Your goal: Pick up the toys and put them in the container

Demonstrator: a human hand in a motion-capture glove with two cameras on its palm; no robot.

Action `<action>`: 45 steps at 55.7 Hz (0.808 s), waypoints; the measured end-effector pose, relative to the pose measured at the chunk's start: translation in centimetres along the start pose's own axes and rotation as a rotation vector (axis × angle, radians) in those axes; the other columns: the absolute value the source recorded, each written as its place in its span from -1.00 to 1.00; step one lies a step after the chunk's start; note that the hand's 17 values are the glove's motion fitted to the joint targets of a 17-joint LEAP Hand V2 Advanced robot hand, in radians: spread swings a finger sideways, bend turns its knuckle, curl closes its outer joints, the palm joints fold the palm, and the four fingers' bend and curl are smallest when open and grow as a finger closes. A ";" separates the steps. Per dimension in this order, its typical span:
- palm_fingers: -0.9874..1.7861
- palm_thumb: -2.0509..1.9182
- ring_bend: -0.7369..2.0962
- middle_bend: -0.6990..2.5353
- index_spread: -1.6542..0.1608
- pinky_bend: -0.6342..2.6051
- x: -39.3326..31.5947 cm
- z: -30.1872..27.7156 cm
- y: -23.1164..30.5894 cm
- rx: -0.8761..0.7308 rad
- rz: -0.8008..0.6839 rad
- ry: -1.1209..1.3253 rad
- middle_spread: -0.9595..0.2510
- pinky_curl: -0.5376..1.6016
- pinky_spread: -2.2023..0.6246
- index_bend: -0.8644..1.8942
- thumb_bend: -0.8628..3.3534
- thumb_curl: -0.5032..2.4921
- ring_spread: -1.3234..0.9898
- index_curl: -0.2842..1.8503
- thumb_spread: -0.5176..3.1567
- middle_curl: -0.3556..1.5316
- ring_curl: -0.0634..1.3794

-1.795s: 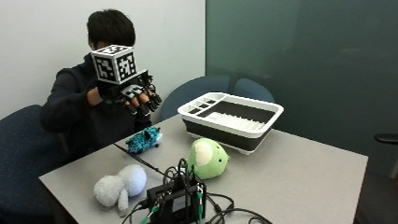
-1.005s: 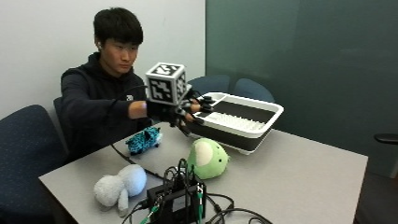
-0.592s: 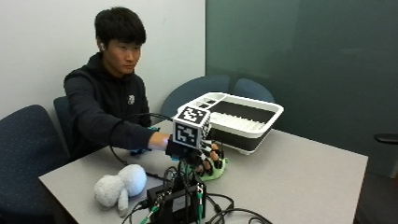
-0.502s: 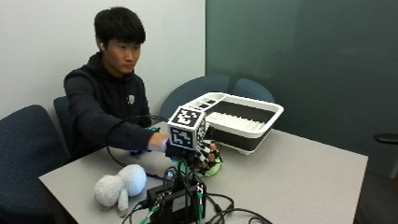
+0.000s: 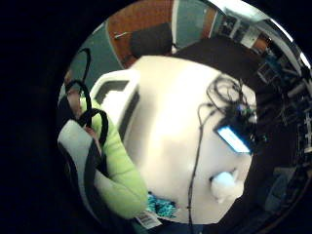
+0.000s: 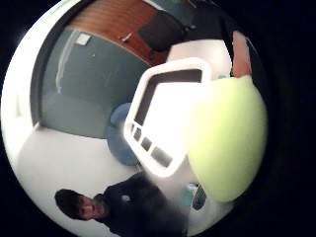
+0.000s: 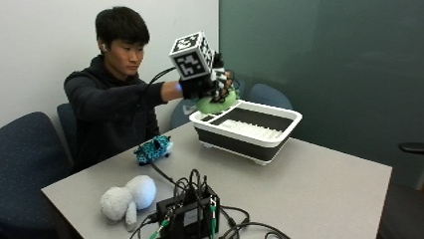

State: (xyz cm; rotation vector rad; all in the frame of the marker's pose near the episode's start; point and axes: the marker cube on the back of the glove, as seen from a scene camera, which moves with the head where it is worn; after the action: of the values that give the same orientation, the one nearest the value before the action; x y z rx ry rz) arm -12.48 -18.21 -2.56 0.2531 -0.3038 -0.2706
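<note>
One green plush toy point(image 7: 217, 103) gripped in the gloved right hand point(image 7: 207, 85), fingers curled around it, held above the near corner of the white dish-rack container point(image 7: 246, 130). Transport step; next likely lower and release inside. Teal toy point(image 7: 153, 150) and white plush point(image 7: 129, 196) sit on table point(image 7: 331, 184).

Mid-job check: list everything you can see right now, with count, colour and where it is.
green plush toy: 1, light green, held in the air above the near corner of the container
container: 1, white rim with dark sides, on the table's far side
blue toy: 1, teal with dark spots, on the table in front of the person
white plush toy: 1, white, on the table's near-left part
electronics box with cables: 1, black, at the table's near edge
table: 1, grey
chairs: several, blue, around the table
right hand: 1, black glove, grips the green plush toy
</note>
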 end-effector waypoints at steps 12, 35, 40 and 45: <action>0.33 0.43 0.50 0.14 0.30 0.13 -9.8 2.4 -5.2 0.111 -0.103 0.009 0.04 0.05 0.27 0.19 -0.43 -0.12 -0.23 -0.29 -0.66 0.15 0.04; -0.60 0.18 -0.20 -0.44 0.50 -0.02 -7.5 5.0 -3.7 -0.178 -0.038 0.061 0.51 -0.08 0.53 -0.28 -0.60 -0.27 0.06 -0.40 -0.20 -0.14 -0.39; -0.50 0.17 -0.26 -0.47 0.51 -0.10 -3.1 0.1 -1.2 -0.181 0.007 0.048 0.54 -0.13 0.55 -0.28 -0.60 -0.30 0.09 -0.42 -0.14 -0.18 -0.44; -0.44 0.16 -0.29 -0.48 0.52 -0.14 0.6 -2.6 3.6 -0.218 0.059 0.043 0.56 -0.15 0.57 -0.29 -0.60 -0.33 0.11 -0.44 -0.10 -0.20 -0.46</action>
State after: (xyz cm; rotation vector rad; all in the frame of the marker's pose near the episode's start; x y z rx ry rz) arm -10.32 -14.52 -3.83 0.0346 -0.2368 -0.2376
